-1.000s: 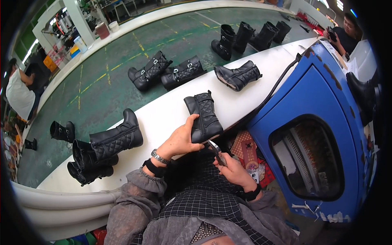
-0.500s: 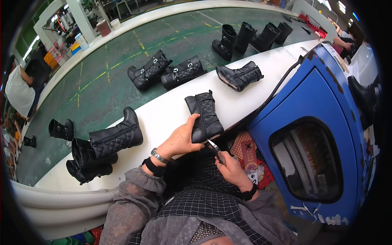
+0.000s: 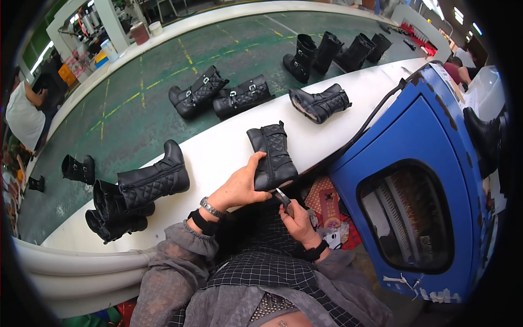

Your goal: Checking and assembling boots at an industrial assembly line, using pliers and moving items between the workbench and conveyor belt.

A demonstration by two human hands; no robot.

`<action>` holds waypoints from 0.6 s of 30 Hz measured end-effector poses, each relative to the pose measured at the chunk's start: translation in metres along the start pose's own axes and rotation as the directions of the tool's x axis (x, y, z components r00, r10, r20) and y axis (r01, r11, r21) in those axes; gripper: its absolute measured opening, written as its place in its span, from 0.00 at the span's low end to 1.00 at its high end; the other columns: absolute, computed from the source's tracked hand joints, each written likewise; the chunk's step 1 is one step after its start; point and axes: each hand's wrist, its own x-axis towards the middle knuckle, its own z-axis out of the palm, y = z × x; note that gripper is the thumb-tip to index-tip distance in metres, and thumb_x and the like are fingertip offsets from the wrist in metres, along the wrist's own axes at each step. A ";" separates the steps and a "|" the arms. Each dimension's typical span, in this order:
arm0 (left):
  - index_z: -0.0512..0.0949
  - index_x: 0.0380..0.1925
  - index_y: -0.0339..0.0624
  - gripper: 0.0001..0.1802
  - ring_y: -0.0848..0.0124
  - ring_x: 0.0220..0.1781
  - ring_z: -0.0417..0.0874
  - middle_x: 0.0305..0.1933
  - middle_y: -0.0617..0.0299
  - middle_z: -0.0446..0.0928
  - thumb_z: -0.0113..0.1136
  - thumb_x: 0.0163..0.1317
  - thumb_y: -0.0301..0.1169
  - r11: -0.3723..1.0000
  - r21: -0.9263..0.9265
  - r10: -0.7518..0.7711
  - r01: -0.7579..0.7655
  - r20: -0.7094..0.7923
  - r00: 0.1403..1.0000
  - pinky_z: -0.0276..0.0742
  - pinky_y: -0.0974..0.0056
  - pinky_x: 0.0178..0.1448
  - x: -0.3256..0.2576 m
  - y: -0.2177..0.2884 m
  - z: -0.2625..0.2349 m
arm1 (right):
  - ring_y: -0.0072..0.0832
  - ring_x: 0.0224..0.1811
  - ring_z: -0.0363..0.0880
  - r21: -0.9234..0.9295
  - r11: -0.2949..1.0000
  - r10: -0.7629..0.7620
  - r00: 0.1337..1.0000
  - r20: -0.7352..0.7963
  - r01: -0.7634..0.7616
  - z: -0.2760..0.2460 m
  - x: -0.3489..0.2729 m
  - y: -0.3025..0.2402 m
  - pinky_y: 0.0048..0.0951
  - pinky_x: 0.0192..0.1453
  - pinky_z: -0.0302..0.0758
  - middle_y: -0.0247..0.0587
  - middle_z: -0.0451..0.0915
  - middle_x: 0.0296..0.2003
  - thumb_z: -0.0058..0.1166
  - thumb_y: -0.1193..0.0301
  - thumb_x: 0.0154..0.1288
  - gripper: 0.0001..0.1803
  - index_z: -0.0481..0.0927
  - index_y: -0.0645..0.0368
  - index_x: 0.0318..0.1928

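Note:
My left hand [image 3: 239, 187] is wrapped round a black quilted boot [image 3: 274, 158] near its foot, with the thumb along the lower edge. The boot rests on the white table at its near edge, its sole end toward me. My right hand [image 3: 297, 219] grips a small hand tool [image 3: 284, 198] with a shiny pointed metal tip and a dark grip. That tip is close to the boot's sole edge; I cannot tell whether it touches. Its exact kind is partly hidden by my fingers.
More black boots [image 3: 155, 180] lie on the white table [image 3: 218, 150] to the left, and another boot [image 3: 320, 103] lies beyond mine. Several stand or lie past the far edge. A blue machine [image 3: 406, 180] with a dark window stands close on my right. A person [image 3: 27, 117] is at far left.
My right hand has moved a little left with the tool, which now sits more upright at the boot's sole edge. My left hand keeps its hold on the boot. The view has shifted slightly.

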 end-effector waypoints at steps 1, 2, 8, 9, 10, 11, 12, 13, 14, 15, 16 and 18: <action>0.51 0.67 0.41 0.53 0.44 0.52 0.79 0.50 0.37 0.75 0.73 0.43 0.35 0.999 0.016 0.041 -0.041 -0.024 0.999 0.73 0.55 0.57 0.000 -0.003 0.000 | 0.43 0.36 0.79 0.022 1.000 -0.005 0.999 0.035 0.004 -0.002 -0.001 0.000 0.35 0.41 0.74 0.49 0.77 0.33 0.51 0.78 0.60 0.10 0.71 0.64 0.44; 0.51 0.66 0.39 0.53 0.43 0.48 0.80 0.45 0.36 0.77 0.72 0.43 0.34 0.996 0.033 0.083 -0.081 -0.047 0.995 0.75 0.54 0.54 0.000 -0.004 0.000 | 0.43 0.37 0.79 0.044 0.999 -0.010 0.997 0.070 0.007 -0.003 -0.001 0.001 0.35 0.43 0.74 0.49 0.78 0.35 0.50 0.78 0.61 0.11 0.71 0.64 0.45; 0.50 0.66 0.39 0.53 0.42 0.48 0.80 0.44 0.35 0.77 0.72 0.43 0.34 0.993 0.051 0.107 -0.105 -0.044 0.993 0.75 0.54 0.53 0.006 -0.004 -0.001 | 0.39 0.44 0.81 0.129 0.986 0.080 0.981 0.177 -0.103 -0.016 -0.004 0.000 0.33 0.49 0.75 0.48 0.79 0.40 0.47 0.78 0.62 0.16 0.68 0.64 0.51; 0.50 0.66 0.39 0.53 0.42 0.48 0.80 0.44 0.35 0.77 0.72 0.43 0.34 0.993 0.053 0.111 -0.109 -0.044 0.993 0.75 0.54 0.53 0.007 -0.002 -0.001 | 0.39 0.44 0.81 0.128 0.987 0.077 0.982 0.174 -0.100 -0.020 -0.001 -0.004 0.33 0.49 0.75 0.48 0.79 0.40 0.47 0.78 0.62 0.16 0.68 0.64 0.51; 0.50 0.66 0.39 0.53 0.42 0.48 0.80 0.44 0.35 0.77 0.72 0.43 0.35 0.993 0.061 0.105 -0.103 -0.041 0.994 0.75 0.54 0.53 0.007 0.001 -0.002 | 0.39 0.44 0.81 0.110 0.988 0.088 0.975 0.205 -0.112 -0.025 0.001 -0.011 0.33 0.50 0.75 0.49 0.79 0.41 0.47 0.78 0.62 0.16 0.68 0.64 0.52; 0.51 0.66 0.39 0.52 0.41 0.47 0.80 0.44 0.35 0.77 0.72 0.43 0.35 0.992 0.069 0.104 -0.101 -0.038 0.994 0.75 0.54 0.53 0.008 0.004 -0.003 | 0.38 0.45 0.81 0.090 0.989 0.097 0.968 0.233 -0.121 -0.030 0.003 -0.018 0.33 0.51 0.75 0.49 0.79 0.41 0.47 0.78 0.62 0.17 0.68 0.64 0.52; 0.51 0.66 0.39 0.52 0.41 0.47 0.80 0.44 0.34 0.77 0.72 0.43 0.36 0.992 0.079 0.099 -0.096 -0.039 0.994 0.75 0.53 0.52 0.005 0.004 -0.003 | 0.38 0.46 0.81 0.062 0.993 0.084 0.964 0.254 -0.102 -0.033 0.001 -0.026 0.34 0.51 0.75 0.49 0.79 0.41 0.47 0.78 0.62 0.17 0.68 0.65 0.52; 0.51 0.66 0.39 0.52 0.40 0.47 0.80 0.44 0.34 0.76 0.72 0.43 0.37 0.990 0.096 0.110 -0.105 -0.047 0.993 0.75 0.53 0.52 0.002 0.004 -0.003 | 0.38 0.47 0.81 0.029 0.997 0.058 0.961 0.269 -0.068 -0.036 0.002 -0.032 0.34 0.52 0.75 0.49 0.79 0.42 0.47 0.78 0.61 0.17 0.68 0.65 0.52; 0.52 0.66 0.40 0.52 0.40 0.47 0.80 0.45 0.34 0.76 0.71 0.43 0.38 0.987 0.088 0.145 -0.138 -0.075 0.987 0.75 0.53 0.52 0.005 -0.002 0.003 | 0.38 0.47 0.81 0.028 0.994 0.097 0.954 0.283 -0.109 -0.037 -0.001 -0.023 0.35 0.53 0.75 0.50 0.79 0.42 0.48 0.78 0.61 0.18 0.68 0.66 0.53; 0.53 0.66 0.41 0.51 0.40 0.48 0.80 0.45 0.34 0.76 0.72 0.43 0.39 0.994 0.055 0.095 -0.091 -0.075 0.993 0.75 0.52 0.52 0.002 -0.002 0.002 | 0.38 0.47 0.81 -0.025 0.995 0.095 0.947 0.306 -0.092 -0.040 0.002 -0.033 0.35 0.53 0.75 0.50 0.79 0.43 0.48 0.78 0.61 0.20 0.68 0.66 0.55; 0.53 0.66 0.42 0.51 0.40 0.48 0.80 0.45 0.35 0.76 0.72 0.43 0.39 0.994 0.068 0.090 -0.086 -0.061 0.994 0.75 0.52 0.52 0.002 -0.002 0.001 | 0.37 0.47 0.81 0.000 0.995 0.095 0.947 0.308 -0.099 -0.041 0.000 -0.031 0.34 0.53 0.76 0.50 0.79 0.43 0.48 0.77 0.62 0.21 0.68 0.66 0.57; 0.53 0.66 0.42 0.52 0.40 0.49 0.80 0.46 0.35 0.76 0.73 0.43 0.39 0.995 0.081 0.057 -0.054 -0.034 0.998 0.75 0.53 0.53 -0.001 0.001 0.000 | 0.35 0.47 0.81 0.007 0.993 0.111 0.939 0.324 -0.120 -0.042 -0.002 -0.034 0.33 0.52 0.76 0.48 0.79 0.43 0.47 0.77 0.63 0.21 0.68 0.65 0.58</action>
